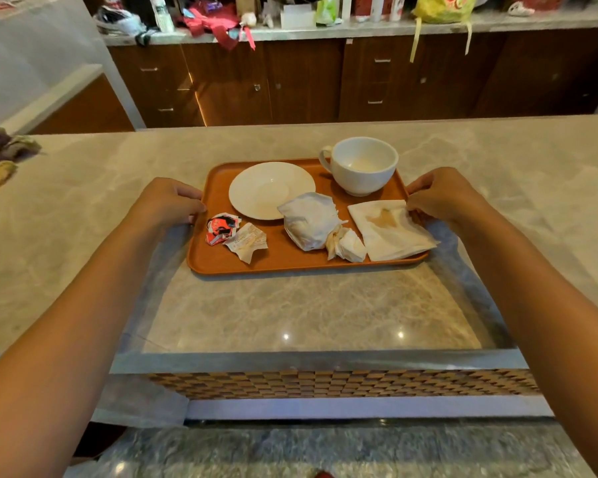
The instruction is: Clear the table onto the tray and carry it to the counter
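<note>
Tray [283, 260] sits between left hand [168, 201] and right hand [441, 196], both gripping its ends.

A bundle of crumpled cloths [4, 155] is lying at the far left, well apart from everything else. Behind, brown cabinet drawers [373, 81] are standing under a shelf where a yellow bag [442, 8] and red fabric [214, 20] are sitting

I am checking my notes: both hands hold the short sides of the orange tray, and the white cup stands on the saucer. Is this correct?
Not quite. In the head view the left hand and right hand do hold the orange tray by its short sides, but the white cup stands directly on the tray, beside the empty saucer, not on it.
</note>
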`<state>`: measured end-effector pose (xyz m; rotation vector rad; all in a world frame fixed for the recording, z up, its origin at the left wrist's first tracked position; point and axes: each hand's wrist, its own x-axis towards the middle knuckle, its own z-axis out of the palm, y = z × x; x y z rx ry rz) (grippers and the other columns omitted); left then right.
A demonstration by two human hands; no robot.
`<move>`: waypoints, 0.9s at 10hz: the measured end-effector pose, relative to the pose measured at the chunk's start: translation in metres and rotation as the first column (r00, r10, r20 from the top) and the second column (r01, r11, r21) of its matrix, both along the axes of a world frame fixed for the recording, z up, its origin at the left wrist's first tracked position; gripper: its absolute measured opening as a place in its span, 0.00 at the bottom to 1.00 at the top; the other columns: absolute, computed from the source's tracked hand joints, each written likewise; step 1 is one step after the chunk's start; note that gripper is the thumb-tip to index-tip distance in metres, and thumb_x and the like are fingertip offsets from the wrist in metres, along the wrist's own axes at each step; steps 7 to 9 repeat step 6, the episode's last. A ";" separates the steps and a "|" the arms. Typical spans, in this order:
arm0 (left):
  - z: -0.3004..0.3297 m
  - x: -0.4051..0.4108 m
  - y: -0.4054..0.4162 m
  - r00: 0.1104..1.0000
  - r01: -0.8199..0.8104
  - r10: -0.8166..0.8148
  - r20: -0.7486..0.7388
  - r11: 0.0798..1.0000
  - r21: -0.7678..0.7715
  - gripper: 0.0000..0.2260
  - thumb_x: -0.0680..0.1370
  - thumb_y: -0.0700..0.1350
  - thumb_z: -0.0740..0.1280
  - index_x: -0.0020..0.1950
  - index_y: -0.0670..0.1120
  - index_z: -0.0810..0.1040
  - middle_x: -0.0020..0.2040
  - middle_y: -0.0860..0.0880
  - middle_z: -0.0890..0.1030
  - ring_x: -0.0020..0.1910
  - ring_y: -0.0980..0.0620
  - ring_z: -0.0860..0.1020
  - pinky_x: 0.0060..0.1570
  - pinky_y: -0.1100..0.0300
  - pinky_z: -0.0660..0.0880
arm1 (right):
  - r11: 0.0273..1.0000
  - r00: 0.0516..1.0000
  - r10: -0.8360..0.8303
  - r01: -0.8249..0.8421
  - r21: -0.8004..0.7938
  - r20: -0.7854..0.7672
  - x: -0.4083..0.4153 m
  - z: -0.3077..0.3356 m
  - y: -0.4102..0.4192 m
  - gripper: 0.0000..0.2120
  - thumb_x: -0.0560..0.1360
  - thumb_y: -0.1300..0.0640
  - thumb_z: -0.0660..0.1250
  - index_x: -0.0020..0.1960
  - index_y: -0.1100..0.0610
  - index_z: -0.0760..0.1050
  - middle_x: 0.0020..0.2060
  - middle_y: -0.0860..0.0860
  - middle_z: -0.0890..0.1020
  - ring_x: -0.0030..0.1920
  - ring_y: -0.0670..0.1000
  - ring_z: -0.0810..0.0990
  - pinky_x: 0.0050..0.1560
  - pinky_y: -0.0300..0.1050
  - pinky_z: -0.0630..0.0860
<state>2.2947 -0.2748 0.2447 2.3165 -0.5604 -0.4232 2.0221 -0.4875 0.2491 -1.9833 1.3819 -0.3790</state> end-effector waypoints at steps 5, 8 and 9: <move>-0.006 -0.007 0.010 1.000 0.013 -0.011 0.013 0.988 -0.152 0.12 0.74 0.39 0.69 0.57 0.40 0.79 0.36 0.49 0.77 0.24 0.66 0.76 0.20 0.77 0.67 | 0.986 0.990 0.086 -0.100 -0.131 -0.112 -0.001 -0.004 -0.002 0.14 0.74 0.60 0.66 0.59 0.61 0.76 0.54 0.60 0.81 0.51 0.57 0.78 0.51 0.48 0.73; -0.003 -0.017 0.019 0.999 0.043 -0.040 0.022 0.987 -0.156 0.14 0.76 0.42 0.65 0.61 0.42 0.77 0.52 0.45 0.80 0.45 0.54 0.80 0.35 0.71 0.73 | 0.952 0.985 0.062 -0.106 -0.287 -0.159 -0.008 -0.002 0.010 0.18 0.75 0.58 0.64 0.65 0.60 0.71 0.59 0.60 0.79 0.58 0.59 0.76 0.56 0.52 0.73; -0.003 -0.017 0.019 0.999 0.043 -0.040 0.022 0.987 -0.156 0.14 0.76 0.42 0.65 0.61 0.42 0.77 0.52 0.45 0.80 0.45 0.54 0.80 0.35 0.71 0.73 | 0.952 0.985 0.062 -0.106 -0.287 -0.159 -0.008 -0.002 0.010 0.18 0.75 0.58 0.64 0.65 0.60 0.71 0.59 0.60 0.79 0.58 0.59 0.76 0.56 0.52 0.73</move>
